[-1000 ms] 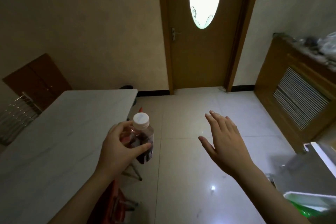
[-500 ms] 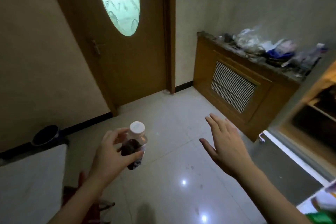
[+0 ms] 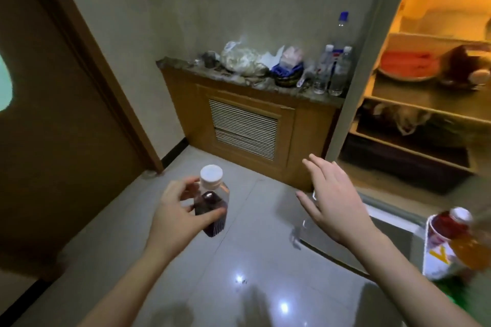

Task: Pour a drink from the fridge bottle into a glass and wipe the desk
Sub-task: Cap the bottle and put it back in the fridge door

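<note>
My left hand (image 3: 177,214) is closed around a small clear bottle (image 3: 212,200) of dark drink with a white cap, held upright over the tiled floor. To its right my right hand (image 3: 335,200) is spread flat, palm down, holding nothing, just in front of the open fridge (image 3: 430,103). The lit fridge shelves carry a plate of red food and dark bags. The fridge door (image 3: 393,233) stands open at the lower right, with a red-capped orange drink bottle (image 3: 459,236) in its rack. No glass or desk is in view.
A wooden radiator cabinet (image 3: 247,130) stands against the far wall, its top crowded with bags, bowls and several clear bottles (image 3: 333,71). A brown door (image 3: 53,114) fills the left side. Glossy floor tiles (image 3: 239,273) lie below my arms.
My view has swung right: the white table and door window slid out of sight and the open fridge came into view. Both hands keep their pose, the left still holding the bottle.
</note>
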